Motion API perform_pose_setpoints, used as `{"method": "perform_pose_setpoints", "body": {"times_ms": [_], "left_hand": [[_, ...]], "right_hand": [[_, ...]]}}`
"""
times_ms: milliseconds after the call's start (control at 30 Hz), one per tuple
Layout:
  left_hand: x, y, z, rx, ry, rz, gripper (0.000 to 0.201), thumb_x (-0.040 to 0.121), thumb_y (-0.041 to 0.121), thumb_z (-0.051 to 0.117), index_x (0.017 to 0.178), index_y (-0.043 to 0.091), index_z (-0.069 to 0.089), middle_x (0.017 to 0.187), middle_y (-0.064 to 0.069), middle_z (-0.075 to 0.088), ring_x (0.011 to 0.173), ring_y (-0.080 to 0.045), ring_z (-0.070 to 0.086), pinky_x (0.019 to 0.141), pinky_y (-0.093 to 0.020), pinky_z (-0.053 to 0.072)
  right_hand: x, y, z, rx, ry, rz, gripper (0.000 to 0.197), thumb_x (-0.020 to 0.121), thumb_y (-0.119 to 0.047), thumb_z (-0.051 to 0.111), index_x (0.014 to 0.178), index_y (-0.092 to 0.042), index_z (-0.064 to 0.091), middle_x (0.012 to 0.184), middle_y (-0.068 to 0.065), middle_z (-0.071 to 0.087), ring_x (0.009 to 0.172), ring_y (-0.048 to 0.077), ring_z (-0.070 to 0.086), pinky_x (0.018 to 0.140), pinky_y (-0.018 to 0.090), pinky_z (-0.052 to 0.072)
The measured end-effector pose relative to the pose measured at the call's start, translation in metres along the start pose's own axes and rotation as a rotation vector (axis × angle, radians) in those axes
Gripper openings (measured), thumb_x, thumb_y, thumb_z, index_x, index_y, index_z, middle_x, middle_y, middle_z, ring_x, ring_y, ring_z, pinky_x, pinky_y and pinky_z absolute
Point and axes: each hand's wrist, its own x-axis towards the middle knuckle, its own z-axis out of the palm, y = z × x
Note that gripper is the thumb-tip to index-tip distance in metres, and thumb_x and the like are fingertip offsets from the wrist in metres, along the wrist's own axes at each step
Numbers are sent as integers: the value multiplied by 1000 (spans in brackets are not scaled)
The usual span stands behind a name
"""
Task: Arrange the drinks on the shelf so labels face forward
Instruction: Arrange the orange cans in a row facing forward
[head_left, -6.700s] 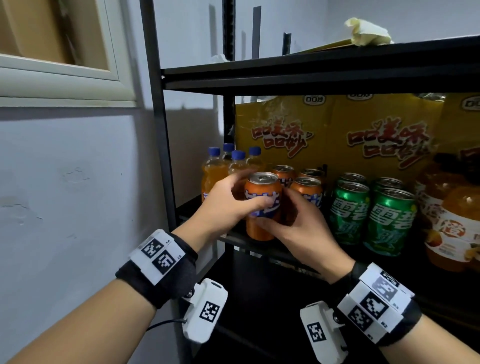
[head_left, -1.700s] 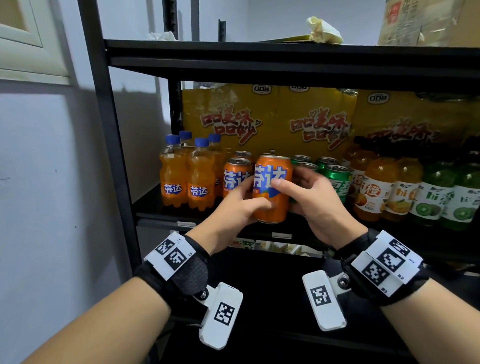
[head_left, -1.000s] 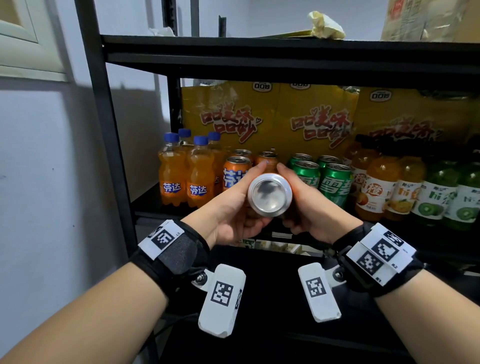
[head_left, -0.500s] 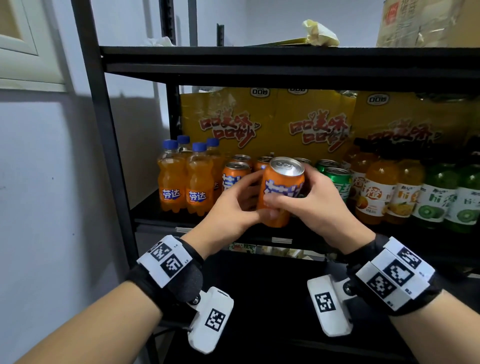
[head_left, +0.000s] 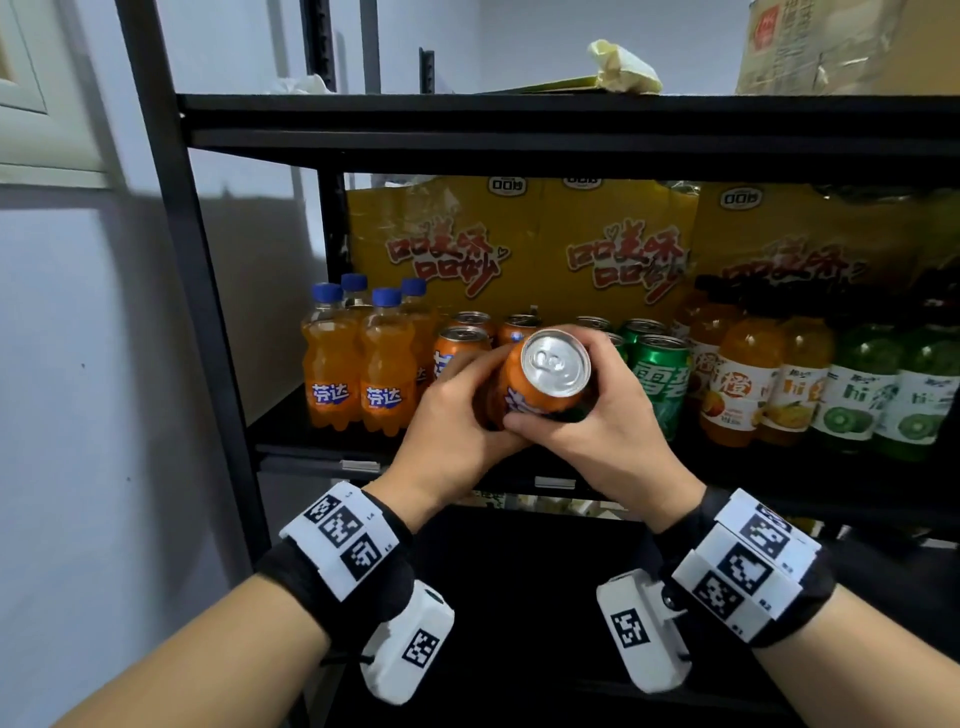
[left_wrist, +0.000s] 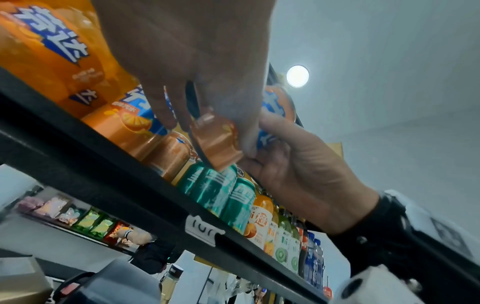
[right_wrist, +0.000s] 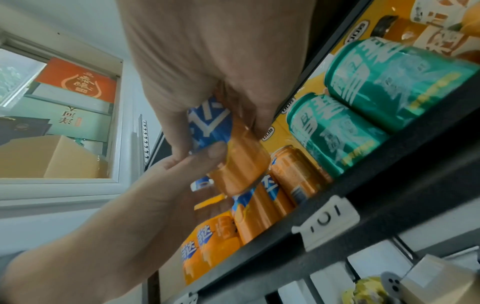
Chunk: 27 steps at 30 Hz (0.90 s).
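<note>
Your hands work just in front of the black shelf (head_left: 311, 447); its front lip runs below them and the upper board close above the stock. A slot in the front row stands free between the standing orange cans (head_left: 462, 345) on the left and the green cans (head_left: 660, 384) on the right.

Around: small orange bottles with blue caps (head_left: 358, 364) at the far left, labels forward. Juice bottles (head_left: 737, 384) and kiwi-label bottles (head_left: 852, 400) to the right. Yellow cartons (head_left: 519, 249) fill the back. A white price tag (left_wrist: 203, 230) clips to the lip.

Your left hand (head_left: 457, 431) and right hand (head_left: 608, 421) both wrap the orange can (head_left: 545, 384), fingers curled round its body, thumbs meeting in front. The can is held off the shelf, tipped with its silver top toward you. Its blue-and-white logo shows partly under the fingers, on the lower front side.
</note>
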Motion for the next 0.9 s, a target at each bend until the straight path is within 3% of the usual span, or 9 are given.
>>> {"method": "perform_pose_setpoints", "body": {"times_ms": [133, 267, 400, 467, 500, 567, 667, 800, 900], "left_hand": [[1, 4, 0, -47, -23, -98, 64, 68, 41, 88, 128, 36, 67, 122, 13, 71, 114, -2, 66, 99, -36, 56], [2, 0, -3, -24, -102, -210, 60, 64, 52, 90, 119, 44, 67, 110, 22, 74, 102, 5, 69, 94, -35, 59], [5, 1, -17, 313, -137, -150, 64, 71, 75, 70, 122, 37, 68, 112, 16, 72, 101, -3, 67, 87, -35, 59], [6, 1, -25, 397, -50, -80, 54, 82, 67, 56, 114, 28, 73, 111, 11, 69, 100, -10, 67, 83, -37, 57], [6, 0, -29, 384, 15, -34, 45, 86, 57, 55, 110, 24, 74, 111, 9, 69, 100, -13, 66, 82, -37, 57], [11, -3, -34, 386, 123, 51, 32, 89, 35, 59, 112, 18, 73, 115, 4, 66, 105, -16, 64, 87, -33, 55], [24, -7, -33, 490, 121, 96, 42, 89, 17, 68, 130, 11, 65, 132, -5, 59, 122, -25, 57, 100, -29, 46], [30, -13, -24, 674, -71, 139, 69, 90, 46, 65, 149, 15, 49, 153, -3, 45, 145, -23, 39, 117, -44, 37], [33, -21, -18, 791, -177, 142, 91, 84, 66, 61, 158, 21, 33, 162, 0, 32, 154, -19, 20, 128, -45, 14]], "right_hand": [[21, -11, -11, -159, -92, 58, 91, 70, -35, 95, 147, -24, 47, 122, -32, 56, 113, -18, 57, 89, 2, 43], [47, -21, -19, -407, -241, 72, 60, 70, -48, 92, 120, -36, 62, 104, -28, 65, 99, -12, 64, 76, 3, 48], [71, -18, -15, -452, -302, 228, 39, 73, -42, 89, 100, -38, 61, 97, -20, 70, 84, -4, 68, 73, 23, 59], [83, -14, -11, -530, -338, 286, 37, 73, -45, 88, 96, -38, 60, 100, -17, 67, 83, -1, 64, 72, 26, 57], [87, -13, -8, -590, -361, 303, 41, 73, -48, 87, 103, -37, 61, 104, -13, 62, 86, 4, 61, 72, 28, 54], [93, -9, -2, -701, -410, 314, 58, 74, -53, 86, 122, -29, 65, 108, -9, 50, 96, 14, 52, 76, 30, 47], [98, -7, 3, -725, -442, 322, 56, 73, -54, 86, 119, -26, 69, 102, -12, 55, 97, 16, 58, 71, 28, 46], [103, -8, -3, -768, -502, 288, 64, 74, -54, 85, 129, -25, 68, 122, -6, 68, 110, 18, 65, 85, 31, 53], [109, -13, -8, -763, -571, 318, 68, 78, -45, 85, 139, -23, 64, 133, -5, 67, 119, 18, 63, 100, 36, 53]]}}
